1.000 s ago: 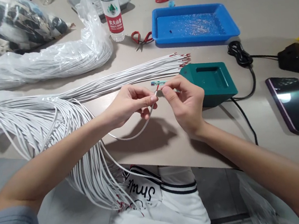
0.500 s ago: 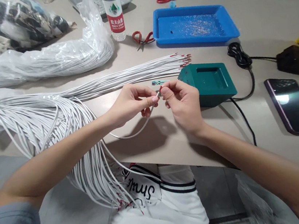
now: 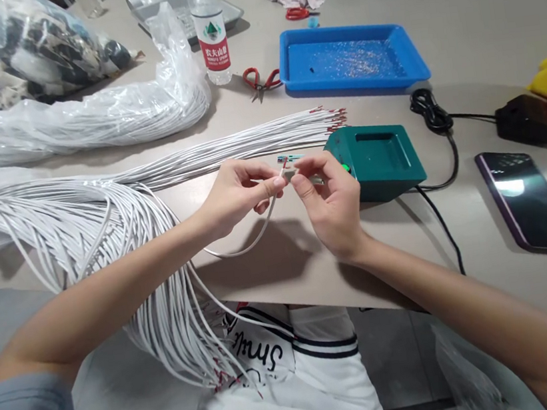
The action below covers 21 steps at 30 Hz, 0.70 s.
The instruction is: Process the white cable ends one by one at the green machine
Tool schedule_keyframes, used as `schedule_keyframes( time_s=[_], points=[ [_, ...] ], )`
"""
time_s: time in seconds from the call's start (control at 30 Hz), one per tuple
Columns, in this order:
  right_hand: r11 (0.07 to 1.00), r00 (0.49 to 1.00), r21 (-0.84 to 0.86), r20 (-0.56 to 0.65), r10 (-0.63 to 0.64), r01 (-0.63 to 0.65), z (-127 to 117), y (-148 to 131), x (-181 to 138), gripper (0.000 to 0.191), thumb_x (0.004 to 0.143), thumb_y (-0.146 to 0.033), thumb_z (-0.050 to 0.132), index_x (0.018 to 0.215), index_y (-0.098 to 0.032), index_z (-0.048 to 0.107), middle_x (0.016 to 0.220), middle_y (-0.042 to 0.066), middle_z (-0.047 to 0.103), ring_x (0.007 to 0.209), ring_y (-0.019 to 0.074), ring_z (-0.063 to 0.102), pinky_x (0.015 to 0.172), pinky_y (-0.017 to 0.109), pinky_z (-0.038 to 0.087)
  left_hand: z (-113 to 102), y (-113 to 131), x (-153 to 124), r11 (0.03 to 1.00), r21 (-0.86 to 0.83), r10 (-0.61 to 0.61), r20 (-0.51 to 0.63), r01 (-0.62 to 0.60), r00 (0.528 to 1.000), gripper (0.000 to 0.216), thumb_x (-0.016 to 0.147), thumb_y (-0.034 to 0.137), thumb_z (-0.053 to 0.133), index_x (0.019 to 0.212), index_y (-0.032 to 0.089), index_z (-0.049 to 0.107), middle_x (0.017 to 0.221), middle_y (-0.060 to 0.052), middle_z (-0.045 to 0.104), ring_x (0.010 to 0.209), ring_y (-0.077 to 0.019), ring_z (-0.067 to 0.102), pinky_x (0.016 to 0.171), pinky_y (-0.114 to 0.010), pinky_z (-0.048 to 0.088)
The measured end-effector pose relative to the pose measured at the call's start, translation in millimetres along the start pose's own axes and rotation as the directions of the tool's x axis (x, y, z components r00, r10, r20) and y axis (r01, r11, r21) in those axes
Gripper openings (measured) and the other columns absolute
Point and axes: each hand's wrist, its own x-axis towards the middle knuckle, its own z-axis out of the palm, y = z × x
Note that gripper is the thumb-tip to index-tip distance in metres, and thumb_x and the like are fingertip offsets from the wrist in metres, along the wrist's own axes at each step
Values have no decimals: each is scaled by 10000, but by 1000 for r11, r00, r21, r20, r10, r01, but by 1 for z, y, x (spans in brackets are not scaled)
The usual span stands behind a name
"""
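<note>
My left hand (image 3: 236, 193) pinches a single white wire (image 3: 252, 238) close to its red-tipped end; the wire loops down and back toward my lap. My right hand (image 3: 328, 198) is closed in a pinch at that same tip, right beside my left fingers, and seems to hold a small pale part I cannot make out. Both hands hover above the table just left of a green box (image 3: 378, 157) with a recessed top and a lit green dot. A small teal strip (image 3: 290, 158) lies on the table behind my fingers.
A big bundle of white wires (image 3: 79, 224) spills off the table edge into my lap. A straight bundle with red tips (image 3: 255, 140) lies behind my hands. Farther back are a blue tray (image 3: 352, 60), red scissors (image 3: 260, 80), a water bottle (image 3: 210, 32), and bagged wires (image 3: 91, 118). A phone (image 3: 529, 198) and a black cable (image 3: 436, 116) lie right.
My hands stay together at the wire tip; the fingers of my right hand have shifted slightly round it. The view has tilted a little, showing more of the far table.
</note>
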Motion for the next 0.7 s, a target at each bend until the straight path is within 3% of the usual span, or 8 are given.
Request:
schedule_keyframes(
  time_s=[0.17, 0.57, 0.7],
  points=[
    [983, 990, -118, 19, -137, 138, -4, 0, 5, 206, 852, -275, 614, 1057, -260, 608, 921, 31, 573, 792, 152, 560, 541, 257, 470, 2, 2, -1, 999, 37, -25, -9, 25, 1000, 305, 608, 369, 823, 639, 101, 683, 549, -18, 588, 438, -47, 429, 385, -176, 307],
    [972, 980, -134, 89, -180, 191, -6, 5, 10, 184, 857, -275, 613, 1037, -272, 652, 886, 26, 586, 766, 147, 565, 541, 262, 468, 4, 7, -2, 994, 92, -50, -38, 53, 998, 291, 559, 329, 836, 572, 104, 651, 469, 27, 492, 432, -47, 405, 395, -189, 272],
    [969, 977, -129, 70, -203, 211, -5, 4, 10, 138, 851, -263, 622, 980, -258, 668, 832, 23, 592, 745, 145, 558, 536, 261, 465, 3, 6, -2, 995, 86, -49, -19, 51, 999, 264, 577, 318, 824, 592, 106, 667, 485, 20, 520, 435, -52, 418, 407, -196, 291]
  ],
)
